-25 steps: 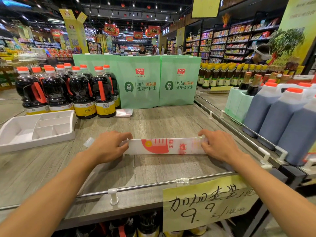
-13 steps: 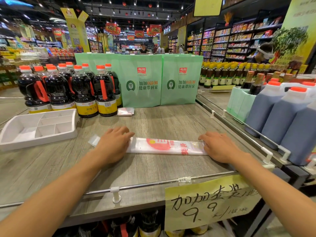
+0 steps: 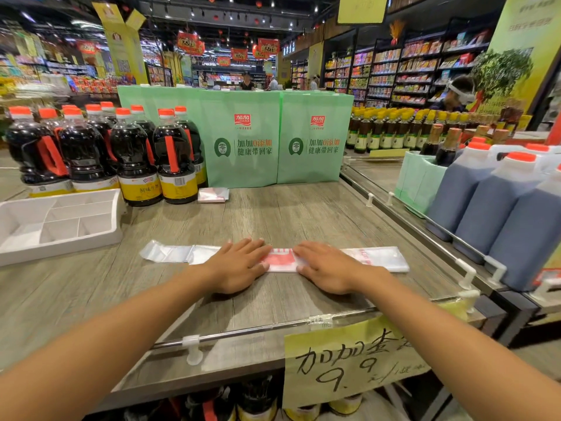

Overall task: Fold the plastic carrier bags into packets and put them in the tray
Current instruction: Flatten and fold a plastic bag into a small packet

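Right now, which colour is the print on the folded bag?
Red print on the white bag, head view.

The wood-grain shelf top (image 3: 303,214) lies bare between the long folded bag strip (image 3: 379,258) and the upright green bags (image 3: 243,141) at the back, broken only by a small folded packet (image 3: 213,195) near the dark bottles (image 3: 133,159). Leftward, open surface leads to the white divided tray (image 3: 60,223), whose compartments are unfilled. A metal rail (image 3: 258,329) runs along the near edge and another rail (image 3: 425,220) bounds the right side before the jugs (image 3: 485,214).
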`<state>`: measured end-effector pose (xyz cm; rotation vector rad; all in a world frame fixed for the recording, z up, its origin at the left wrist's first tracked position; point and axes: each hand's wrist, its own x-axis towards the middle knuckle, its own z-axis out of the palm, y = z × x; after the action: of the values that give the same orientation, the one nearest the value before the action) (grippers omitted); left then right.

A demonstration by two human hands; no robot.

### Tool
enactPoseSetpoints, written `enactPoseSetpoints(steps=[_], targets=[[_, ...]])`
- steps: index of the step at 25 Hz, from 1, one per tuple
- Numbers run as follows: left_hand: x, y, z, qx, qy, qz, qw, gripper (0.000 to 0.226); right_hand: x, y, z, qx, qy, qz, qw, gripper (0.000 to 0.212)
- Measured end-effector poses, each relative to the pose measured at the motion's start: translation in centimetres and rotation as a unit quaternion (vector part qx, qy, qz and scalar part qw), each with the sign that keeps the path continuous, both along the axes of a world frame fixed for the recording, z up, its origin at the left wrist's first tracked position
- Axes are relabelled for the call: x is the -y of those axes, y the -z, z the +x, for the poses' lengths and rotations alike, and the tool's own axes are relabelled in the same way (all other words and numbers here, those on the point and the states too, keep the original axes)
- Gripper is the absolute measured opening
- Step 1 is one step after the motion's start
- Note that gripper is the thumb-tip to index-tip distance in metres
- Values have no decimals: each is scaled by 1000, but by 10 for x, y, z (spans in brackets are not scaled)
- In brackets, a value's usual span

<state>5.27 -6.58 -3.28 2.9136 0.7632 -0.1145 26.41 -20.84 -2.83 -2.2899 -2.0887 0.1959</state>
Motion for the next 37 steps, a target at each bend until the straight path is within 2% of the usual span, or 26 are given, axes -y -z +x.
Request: enactPoseSetpoints(steps=[4,11,20,23,26,27,30,32,35,37], targets=[[-3,5,-5,-15,-24,-11,1000,60,2,1,12,-29,42,-51,997,62],[-23,1,-27,-60,-65,-33,996,58,24,2,39,-24,123,-114,986,63],[-55,3,-80,-70,-114,-49,990,60,70,-8,88,-29,206,-140,968,66],[-53,3,-81,-62,-108,-38,991,61,70,-6,87,-5,216,-139,966,66],[-49,4,-85,-45,-99,-30,994,82,68,-8,82,46,222,-119,967,65],[-49,2,-88,-33,-97,-37,994,88,64,-10,78,61,217,-105,969,64],[-47,-3,-94,-12,-95,-53,994,68,37,-16,44,72,167,-63,981,67],[-42,-3,-94,-13,-99,-36,994,64,9,-22,-4,44,109,-50,992,66],[-39,3,-88,5,-99,-34,994,62,-35,-28,-77,-7,15,-77,997,65],[-42,6,-88,12,-81,-35,996,62,-59,-26,-99,-32,-13,-116,993,67]])
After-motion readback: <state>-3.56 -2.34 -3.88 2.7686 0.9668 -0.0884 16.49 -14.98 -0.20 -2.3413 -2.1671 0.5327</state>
